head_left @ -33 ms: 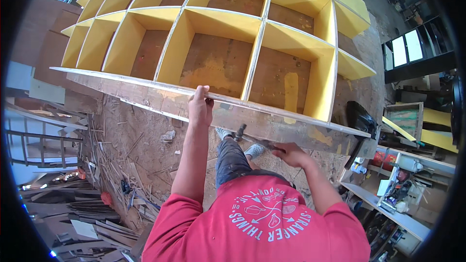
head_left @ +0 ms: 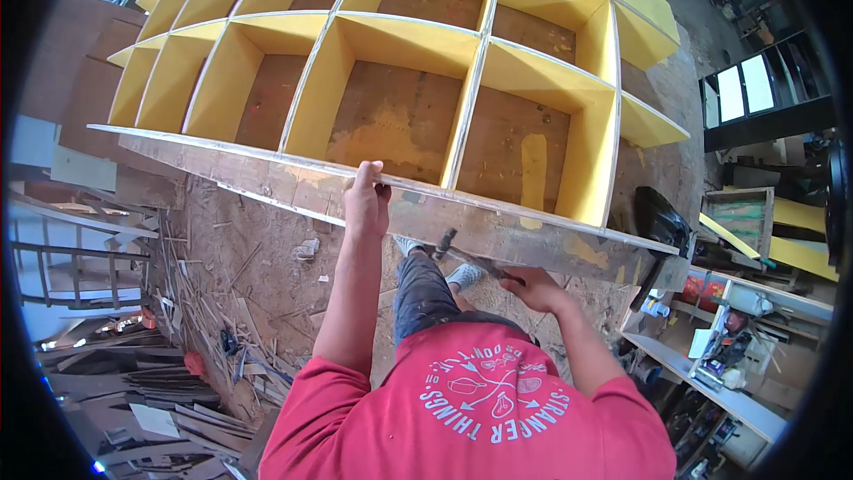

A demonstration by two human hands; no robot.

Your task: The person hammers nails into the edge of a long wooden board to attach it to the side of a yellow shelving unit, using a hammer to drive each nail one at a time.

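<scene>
A large yellow wooden frame (head_left: 488,46) of open compartments stands on a workbench (head_left: 569,255) in front of me. My left hand (head_left: 366,200) is closed at the top edge of its near side panel (head_left: 293,160), thumb and fingers pinched on the rim. Whether a small piece is between those fingers I cannot make out. Below the bench edge, right of centre, my right hand (head_left: 536,288) is closed around the handle of a hammer (head_left: 480,260). The hammer's head points left, above my shoes, apart from the frame.
A black rounded object (head_left: 659,216) sits at the bench's right end. Shelves (head_left: 711,382) crowded with tools and bottles stand at the right. Wood offcuts (head_left: 169,409) pile up at the lower left, with scraps over the dusty floor (head_left: 231,231).
The hammer and my right hand have shifted very slightly. My left hand stays at the panel's edge.
</scene>
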